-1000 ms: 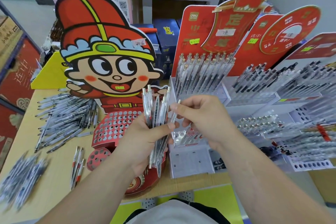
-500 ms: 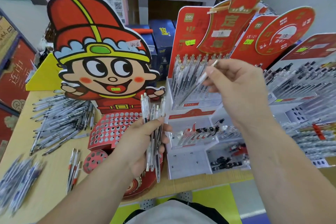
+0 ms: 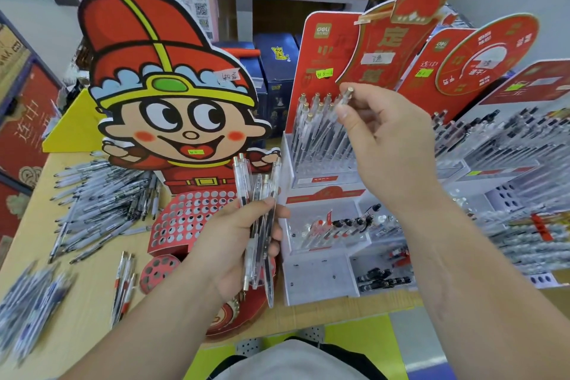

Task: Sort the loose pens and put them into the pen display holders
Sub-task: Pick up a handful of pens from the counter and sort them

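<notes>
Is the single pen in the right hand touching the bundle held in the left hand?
Apart. Head view: the right hand pinches the single pen up high; the bundle sits lower in the left hand, with a clear gap between them.

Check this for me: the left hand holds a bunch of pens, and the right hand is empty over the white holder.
One thing is wrong: the right hand is not empty. In the head view its fingers pinch a single pen over the upper row of the white holder. The left hand does hold a bunch of pens.
</notes>
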The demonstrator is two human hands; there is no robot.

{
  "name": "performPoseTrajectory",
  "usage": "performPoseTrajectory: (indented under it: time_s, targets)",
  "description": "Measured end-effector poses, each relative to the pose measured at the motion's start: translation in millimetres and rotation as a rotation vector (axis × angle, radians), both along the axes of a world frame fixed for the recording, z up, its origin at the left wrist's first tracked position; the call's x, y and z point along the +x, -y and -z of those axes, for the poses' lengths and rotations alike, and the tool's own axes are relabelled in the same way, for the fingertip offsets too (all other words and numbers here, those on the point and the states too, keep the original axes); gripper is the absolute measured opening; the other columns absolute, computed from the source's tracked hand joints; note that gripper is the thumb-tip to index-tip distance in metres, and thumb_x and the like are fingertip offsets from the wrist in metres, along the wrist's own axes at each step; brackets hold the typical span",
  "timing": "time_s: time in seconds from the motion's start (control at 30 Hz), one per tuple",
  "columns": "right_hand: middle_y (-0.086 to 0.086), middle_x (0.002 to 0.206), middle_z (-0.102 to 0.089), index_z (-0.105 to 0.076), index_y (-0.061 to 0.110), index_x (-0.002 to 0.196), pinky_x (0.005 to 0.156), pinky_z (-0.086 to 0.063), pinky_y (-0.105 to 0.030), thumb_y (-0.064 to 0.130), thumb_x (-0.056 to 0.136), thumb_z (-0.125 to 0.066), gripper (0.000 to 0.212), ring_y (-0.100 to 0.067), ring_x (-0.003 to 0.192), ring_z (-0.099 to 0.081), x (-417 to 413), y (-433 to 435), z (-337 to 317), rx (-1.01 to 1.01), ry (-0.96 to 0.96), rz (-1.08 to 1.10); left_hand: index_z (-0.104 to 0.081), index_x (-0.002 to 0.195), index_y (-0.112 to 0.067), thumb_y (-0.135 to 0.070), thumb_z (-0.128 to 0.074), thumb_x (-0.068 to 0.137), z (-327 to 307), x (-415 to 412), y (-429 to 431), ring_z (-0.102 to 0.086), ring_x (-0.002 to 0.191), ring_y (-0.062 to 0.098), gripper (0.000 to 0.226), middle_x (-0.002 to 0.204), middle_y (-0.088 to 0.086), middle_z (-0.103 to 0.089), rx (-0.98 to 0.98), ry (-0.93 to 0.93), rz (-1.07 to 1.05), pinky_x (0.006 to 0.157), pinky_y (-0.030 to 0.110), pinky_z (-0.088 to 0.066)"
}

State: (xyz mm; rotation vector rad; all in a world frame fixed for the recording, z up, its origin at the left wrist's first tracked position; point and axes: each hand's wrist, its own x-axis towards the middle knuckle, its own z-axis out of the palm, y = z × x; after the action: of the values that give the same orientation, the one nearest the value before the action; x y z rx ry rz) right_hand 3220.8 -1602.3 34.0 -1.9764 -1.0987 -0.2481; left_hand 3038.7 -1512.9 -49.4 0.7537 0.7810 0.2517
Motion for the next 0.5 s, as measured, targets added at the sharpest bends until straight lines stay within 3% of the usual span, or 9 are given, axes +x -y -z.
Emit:
performPoseTrajectory:
  time_s: [0.17,0.33,0.5]
  targets:
    - [0.006,0.099,-0.068,-0.068,0.013,0.125,0.081,-0.052,-0.02,0.02,0.099,-0.06,0.028,-0.008,0.088,-0.062,-0.1,-0.3,-2.7,-0.017,0.021,-0.013,-0.059,0.122,0.005,-0.011,-0.062,0.097,-1.8,0.5,0.0,-0.057,0.057,0.019,0.03,0.09,0.018,-0.071,-0.009,0.0,-0.017,0.043,0.028,-0.046]
    - [0.009,0.097,-0.067,-0.069,0.014,0.123,0.08,-0.05,-0.016,0.02,0.099,-0.061,0.027,-0.005,0.088,-0.061,-0.8,0.4,-1.9,-0.008,0.018,-0.014,-0.073,0.095,-0.001,-0.012,-0.066,0.095,2.6,-1.3,-2.7,-0.056,0.057,0.019,0.013,0.083,0.017,-0.068,0.006,-0.022,-0.005,0.043,0.028,-0.046]
    - [0.008,0.093,-0.065,-0.069,0.013,0.124,0.077,-0.049,-0.019,0.019,0.099,-0.061,0.027,-0.007,0.083,-0.058,-2.4,1.9,4.5,-0.06,0.041,-0.013,-0.076,0.088,-0.006,-0.015,-0.067,0.095,8.6,-2.8,-4.6,-0.056,0.056,0.02,0.014,0.084,0.019,-0.068,0.017,-0.048,-0.01,0.044,0.03,-0.045]
